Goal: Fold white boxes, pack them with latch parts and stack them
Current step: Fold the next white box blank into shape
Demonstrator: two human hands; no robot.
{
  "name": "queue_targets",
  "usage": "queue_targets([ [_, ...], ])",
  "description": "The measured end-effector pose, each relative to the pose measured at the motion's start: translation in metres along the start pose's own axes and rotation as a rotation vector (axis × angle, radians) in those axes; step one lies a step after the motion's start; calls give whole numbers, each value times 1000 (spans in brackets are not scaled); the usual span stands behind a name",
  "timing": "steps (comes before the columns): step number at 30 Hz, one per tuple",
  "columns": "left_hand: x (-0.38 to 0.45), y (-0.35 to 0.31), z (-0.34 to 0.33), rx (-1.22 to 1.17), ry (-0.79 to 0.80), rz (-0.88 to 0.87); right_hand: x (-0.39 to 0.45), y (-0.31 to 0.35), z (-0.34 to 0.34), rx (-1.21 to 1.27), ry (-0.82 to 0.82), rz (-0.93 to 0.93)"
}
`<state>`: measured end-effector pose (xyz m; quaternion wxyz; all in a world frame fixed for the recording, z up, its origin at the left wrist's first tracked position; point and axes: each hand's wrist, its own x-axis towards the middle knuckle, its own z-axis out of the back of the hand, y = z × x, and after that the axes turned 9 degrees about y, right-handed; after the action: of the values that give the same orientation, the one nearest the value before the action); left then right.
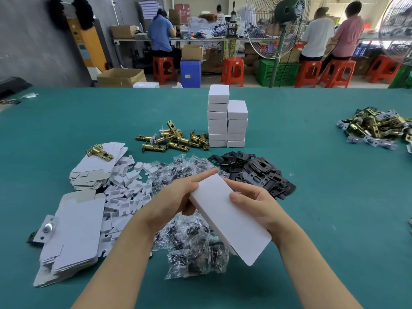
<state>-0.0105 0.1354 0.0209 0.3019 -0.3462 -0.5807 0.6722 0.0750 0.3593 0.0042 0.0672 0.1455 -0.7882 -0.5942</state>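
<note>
I hold a white box (227,215) tilted above the green table (334,197). My left hand (176,197) grips its left side, index finger stretched along the far edge. My right hand (256,204) grips the right side, thumb on top. Two stacks of closed white boxes (227,121) stand at the centre back. Brass latches (174,139) lie left of the stacks, and one latch (100,152) rests on flat box blanks (98,166). More flat blanks (73,237) are piled at near left. Black strike plates (256,170) and bagged screws (191,241) lie under my hands.
Small white card inserts (129,188) are scattered between the blanks and the screw bags. Another heap of latches (376,128) sits at the far right. A silver plate (46,228) lies by the near blanks. Beyond the table are a fan (281,25), stools and seated people.
</note>
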Motion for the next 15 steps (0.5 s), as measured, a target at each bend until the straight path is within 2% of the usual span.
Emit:
queue_targets([
  [8,-4,-4,-10,325,3,36,2,-5,2,-1,-33,-18],
  [12,-4,-3,-12,297,-22,41,4,-7,4,8,-33,-53],
  [15,-3,-1,-15,293,-138,-11,8,-8,5,68,-142,-86],
])
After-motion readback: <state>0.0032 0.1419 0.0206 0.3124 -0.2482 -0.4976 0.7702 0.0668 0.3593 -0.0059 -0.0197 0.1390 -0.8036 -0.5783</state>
